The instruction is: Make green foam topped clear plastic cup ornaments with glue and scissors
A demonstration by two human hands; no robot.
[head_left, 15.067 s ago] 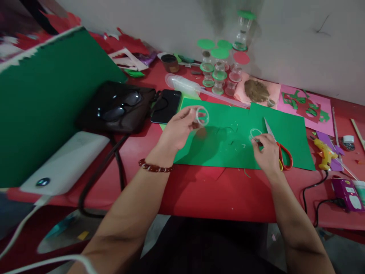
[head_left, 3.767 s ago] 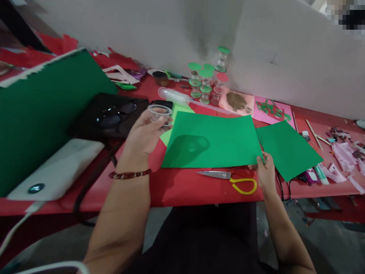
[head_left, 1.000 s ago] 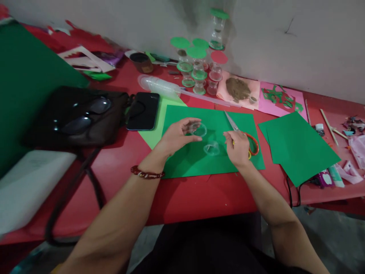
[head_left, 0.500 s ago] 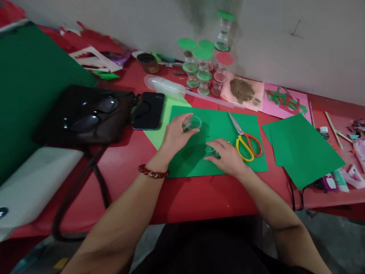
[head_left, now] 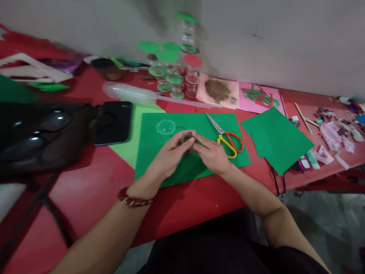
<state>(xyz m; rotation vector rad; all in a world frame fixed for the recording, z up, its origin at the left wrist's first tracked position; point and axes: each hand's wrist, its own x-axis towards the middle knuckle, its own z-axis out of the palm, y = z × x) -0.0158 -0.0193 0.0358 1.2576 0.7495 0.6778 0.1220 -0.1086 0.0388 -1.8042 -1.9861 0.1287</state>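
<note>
Over the green sheet, my left hand and my right hand meet around a small clear cup, mostly hidden by the fingers. Both hands have their fingers curved against it. A clear round plastic cup or lid rests on the sheet beyond my left hand. Scissors with one yellow and one red-orange handle lie just beyond my right hand, blades pointing to the wall.
Stacked clear cups with green and red discs stand by the wall. Brown sand lies on pink paper. A black phone and dark bag are left; green sheets lie right.
My hands have come together around one small cup. The round clear piece near my left hand is now let go on the green sheet. The view has shifted to the right.
</note>
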